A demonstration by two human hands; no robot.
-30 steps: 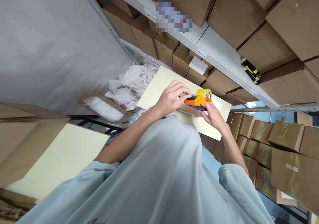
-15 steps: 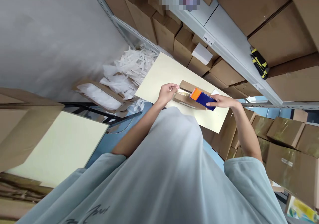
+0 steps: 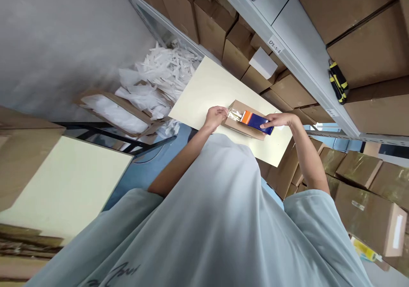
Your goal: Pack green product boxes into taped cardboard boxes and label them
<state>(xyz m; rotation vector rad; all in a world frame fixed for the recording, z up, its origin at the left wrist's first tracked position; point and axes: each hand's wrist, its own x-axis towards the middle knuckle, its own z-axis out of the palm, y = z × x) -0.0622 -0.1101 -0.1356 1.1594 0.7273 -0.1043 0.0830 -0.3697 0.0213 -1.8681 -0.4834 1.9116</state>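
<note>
A cardboard box [image 3: 236, 105] lies on a pale cream board [image 3: 204, 80]. My right hand [image 3: 279, 120] is wrapped round a blue and orange tape dispenser [image 3: 257, 121], held against the top of the box. Between the dispenser and my other hand runs a shiny strip of clear packing tape [image 3: 234, 115]. My left hand [image 3: 216, 117] pinches the strip's free end at the left end of the box. Part of the box is covered by the dispenser and the tape.
Shelving with brown boxes [image 3: 211, 16] runs along the far side. Black and yellow cutters [image 3: 338, 81] rest on its shelf. Crumpled white paper [image 3: 171, 67] is heaped at the left. Stacked cartons [image 3: 358, 206] stand at the right, and another cream board [image 3: 76, 178] is at lower left.
The tape dispenser has come down flatter along the box top, and the tape now lies across the box's left part. My left hand keeps its pinch; the view has shifted slightly.
</note>
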